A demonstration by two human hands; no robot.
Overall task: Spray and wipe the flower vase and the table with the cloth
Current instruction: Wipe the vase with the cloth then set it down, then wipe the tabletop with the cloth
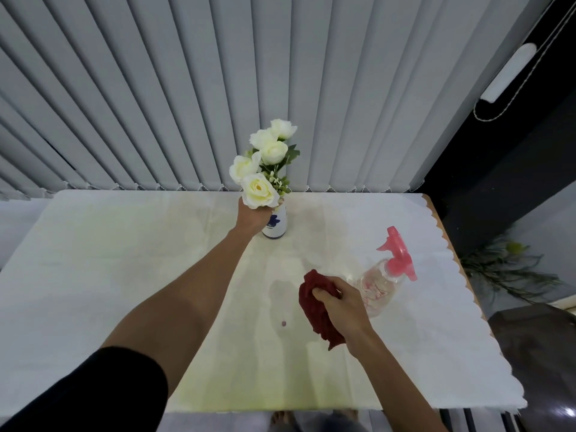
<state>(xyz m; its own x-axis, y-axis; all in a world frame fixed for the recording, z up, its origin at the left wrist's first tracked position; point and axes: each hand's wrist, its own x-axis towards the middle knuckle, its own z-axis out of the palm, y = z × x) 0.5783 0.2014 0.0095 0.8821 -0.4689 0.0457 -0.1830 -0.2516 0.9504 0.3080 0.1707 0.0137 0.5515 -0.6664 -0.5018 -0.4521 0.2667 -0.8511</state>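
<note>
A white flower vase (276,226) with a blue pattern stands at the far middle of the table (109,275), which is covered by a white cloth. White roses (260,168) rise from it. My left hand (252,217) is wrapped around the vase's neck from the left. My right hand (338,302) holds a bunched dark red cloth (318,310) just above the table, nearer to me and right of centre. A clear spray bottle (378,283) with a pink trigger head (399,254) stands just behind my right hand.
A damp patch (280,294) darkens the table cover left of the red cloth, with a small spot (283,323) below it. Grey vertical blinds (187,104) hang behind the table. The table's scalloped right edge (461,275) borders a dark floor with a plant (511,269).
</note>
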